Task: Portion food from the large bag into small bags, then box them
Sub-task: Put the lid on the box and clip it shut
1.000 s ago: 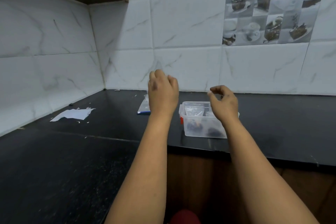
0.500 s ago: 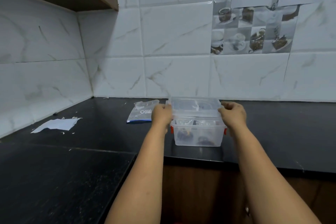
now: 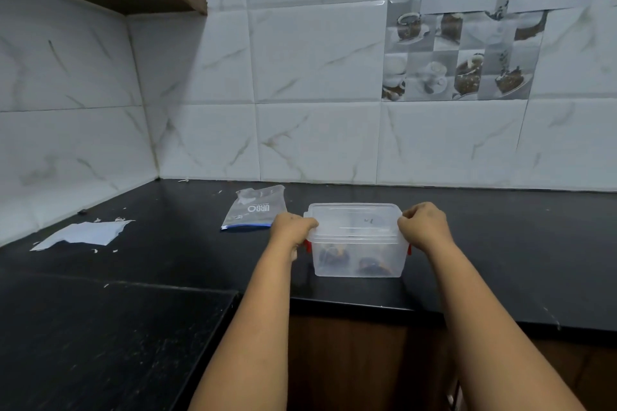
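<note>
The black bench point(image 3: 500, 243) fills the lower frame. At its centre stands a clear plastic box point(image 3: 357, 257) with its lid point(image 3: 354, 220) on and dark food inside. The left hand point(image 3: 293, 230) and right hand point(image 3: 424, 225) each have a clenched grip on a lid end. An empty zip bag point(image 3: 255, 208) lies just left of the box.

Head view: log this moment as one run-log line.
step: closing box | left hand: grips lid end | right hand: grips other end | box: on counter, dark food inside | large bag: flat, left
</note>
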